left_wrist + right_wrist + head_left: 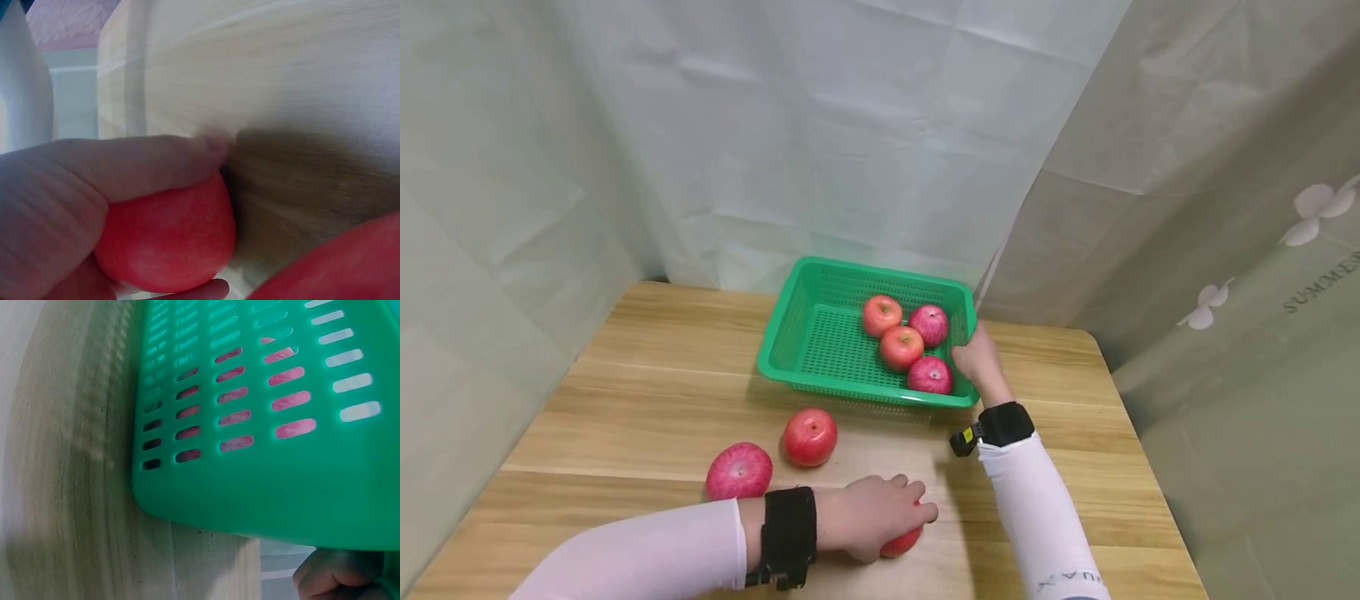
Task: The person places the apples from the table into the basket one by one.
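Note:
My left hand [880, 512] grips a red apple [172, 237] low over the table near its front; thumb and fingers wrap around the fruit in the left wrist view. With my right hand [977, 358] I hold the right rim of a green plastic basket [790, 333], fingers curled over the edge; in the right wrist view the hand [340, 575] shows only at the bottom corner. Several apples lie inside the basket, toward its right end, among them a lighter red apple [901, 347] and a dark pink apple [930, 375].
Two more apples sit on the wooden table [647, 400] in front of the basket: a red apple [810, 437] and a streaked pink apple [740, 472] by my left forearm. Pale curtains [850, 150] hang close around the table's back and sides.

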Demonstrator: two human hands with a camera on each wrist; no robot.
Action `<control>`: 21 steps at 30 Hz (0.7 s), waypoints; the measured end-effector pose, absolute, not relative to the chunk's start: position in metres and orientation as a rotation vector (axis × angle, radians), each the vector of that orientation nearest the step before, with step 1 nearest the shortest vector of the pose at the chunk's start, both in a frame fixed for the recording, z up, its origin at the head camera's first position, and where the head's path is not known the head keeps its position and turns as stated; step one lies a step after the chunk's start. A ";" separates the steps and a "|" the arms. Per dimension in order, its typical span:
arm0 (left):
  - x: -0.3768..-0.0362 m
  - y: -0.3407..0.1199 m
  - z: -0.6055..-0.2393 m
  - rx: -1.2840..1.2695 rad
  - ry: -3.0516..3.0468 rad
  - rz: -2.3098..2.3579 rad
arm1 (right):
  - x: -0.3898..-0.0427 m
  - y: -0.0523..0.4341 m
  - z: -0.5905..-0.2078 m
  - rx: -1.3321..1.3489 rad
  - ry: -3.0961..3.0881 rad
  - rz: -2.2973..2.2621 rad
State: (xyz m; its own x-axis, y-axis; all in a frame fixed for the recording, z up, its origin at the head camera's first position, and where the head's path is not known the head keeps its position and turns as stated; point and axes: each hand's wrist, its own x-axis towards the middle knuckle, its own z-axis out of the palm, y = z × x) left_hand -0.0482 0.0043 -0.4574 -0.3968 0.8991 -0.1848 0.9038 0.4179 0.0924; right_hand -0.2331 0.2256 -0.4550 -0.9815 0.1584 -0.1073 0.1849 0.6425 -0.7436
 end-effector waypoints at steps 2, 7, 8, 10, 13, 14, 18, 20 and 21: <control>-0.050 0.002 -0.455 1.581 2.460 -0.024 | -0.233 0.226 -0.455 0.293 2.805 -1.286; -0.055 -0.003 -0.448 1.566 2.463 0.022 | -0.232 0.227 -0.454 0.292 2.791 -1.291; -0.056 -0.003 -0.446 1.563 2.462 0.031 | -0.232 0.227 -0.454 0.294 2.792 -1.289; -0.058 -0.004 -0.444 1.556 2.461 0.044 | -0.232 0.228 -0.454 0.295 2.795 -1.285; -0.060 -0.004 -0.439 1.531 2.461 0.072 | -0.232 0.229 -0.454 0.299 2.799 -1.278; -0.061 -0.004 -0.438 1.526 2.466 0.081 | -0.233 0.228 -0.454 0.298 2.802 -1.276; -0.065 -0.007 -0.428 1.521 2.493 0.140 | -0.233 0.226 -0.454 0.300 2.805 -1.270; -0.069 -0.009 -0.421 1.522 2.502 0.176 | -0.232 0.225 -0.453 0.301 2.805 -1.270; -0.071 -0.011 -0.417 1.518 2.501 0.195 | -0.232 0.225 -0.452 0.299 2.803 -1.273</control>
